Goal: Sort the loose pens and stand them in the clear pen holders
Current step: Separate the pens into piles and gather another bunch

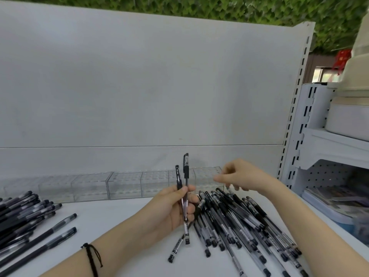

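Observation:
My left hand (175, 208) grips two black capped pens (185, 172) upright above the white shelf (123, 226). Just right of it lies a big loose pile of black pens (239, 222). My right hand (237, 174) hovers over the far end of that pile with its fingers loosely curled and nothing in them; it looks blurred. A row of clear pen holders (123, 184) stands along the back panel, and they look empty. A second pile of black pens (22, 216) lies at the left edge.
A white back panel (139, 86) rises behind the holders. A slotted upright (295, 108) and a white side rack (335, 148) with bins and packets stand to the right. Two long black pens (48, 236) lie apart at the lower left.

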`<state>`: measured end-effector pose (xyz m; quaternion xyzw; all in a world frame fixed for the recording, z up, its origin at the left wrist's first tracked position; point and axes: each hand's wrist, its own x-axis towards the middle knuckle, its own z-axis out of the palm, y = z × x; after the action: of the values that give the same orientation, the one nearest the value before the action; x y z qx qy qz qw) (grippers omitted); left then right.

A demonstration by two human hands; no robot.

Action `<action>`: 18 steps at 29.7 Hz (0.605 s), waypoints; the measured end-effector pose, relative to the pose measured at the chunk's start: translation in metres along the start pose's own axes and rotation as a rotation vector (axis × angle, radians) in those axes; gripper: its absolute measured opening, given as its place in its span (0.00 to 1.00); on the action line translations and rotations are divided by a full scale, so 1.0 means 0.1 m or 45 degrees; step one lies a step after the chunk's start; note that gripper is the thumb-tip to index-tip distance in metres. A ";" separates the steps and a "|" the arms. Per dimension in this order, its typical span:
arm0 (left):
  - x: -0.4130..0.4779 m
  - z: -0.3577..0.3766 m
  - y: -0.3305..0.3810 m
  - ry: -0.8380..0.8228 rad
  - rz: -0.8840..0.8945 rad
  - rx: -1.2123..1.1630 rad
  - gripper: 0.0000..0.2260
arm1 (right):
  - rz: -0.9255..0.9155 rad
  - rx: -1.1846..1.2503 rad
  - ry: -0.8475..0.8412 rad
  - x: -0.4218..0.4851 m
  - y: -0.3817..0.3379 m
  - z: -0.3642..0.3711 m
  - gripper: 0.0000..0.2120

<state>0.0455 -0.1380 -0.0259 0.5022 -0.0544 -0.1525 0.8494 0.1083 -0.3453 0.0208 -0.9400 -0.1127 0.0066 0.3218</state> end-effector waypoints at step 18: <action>0.02 0.00 -0.08 0.046 -0.086 -0.294 0.08 | 0.186 -0.374 -0.058 0.12 0.05 0.22 0.14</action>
<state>0.0458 -0.1422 -0.0330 0.4054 -0.0043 -0.1773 0.8968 0.1188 -0.3330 0.0009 -0.9823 -0.0511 0.0346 0.1769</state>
